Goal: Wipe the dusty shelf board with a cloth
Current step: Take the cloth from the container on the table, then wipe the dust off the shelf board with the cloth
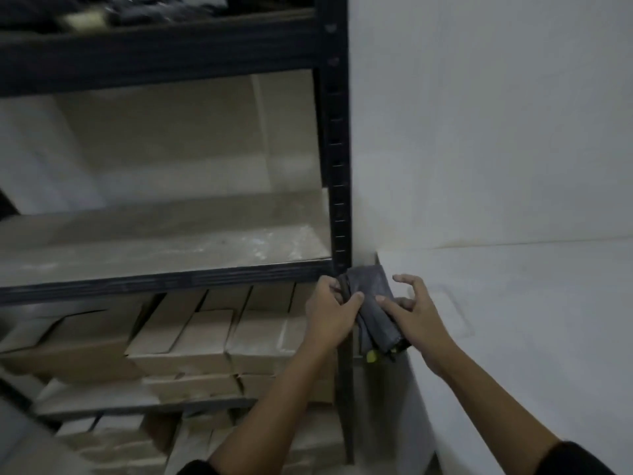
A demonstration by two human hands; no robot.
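A person's left hand (330, 311) grips a folded dark grey cloth (373, 310), right hand (412, 313) pinching it, beside the dusty pale shelf board (164, 245).

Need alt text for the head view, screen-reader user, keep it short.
Two bare hands hold a folded dark grey cloth beside the black metal rack's right post: left hand grips it, right hand pinches it. The dusty pale shelf board sits bare; brown cardboard boxes fill the shelves below.
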